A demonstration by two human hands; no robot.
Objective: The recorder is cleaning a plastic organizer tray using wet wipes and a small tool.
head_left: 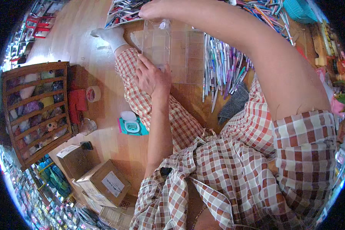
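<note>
My left hand (154,78) grips the near end of a clear plastic box (157,44), its fingers along one side and its thumb by the other. A small whitish piece (164,25) shows at the box's far end. My right arm reaches across the top of the view. My right hand (152,10) is above the box's far end, beside a tray of pens (122,11); its fingers are hidden. To the right of the held box lies another clear plastic case (194,57). Many loose pens (222,63) are spread on the floor beside it.
More pens (260,15) are heaped at the far right near a turquoise basket (301,10). A wipes pack (132,124) lies by my left leg. A wooden slatted rack (38,111), tape roll (92,94) and cardboard boxes (103,184) stand left. A grey sock (234,101) lies between my legs.
</note>
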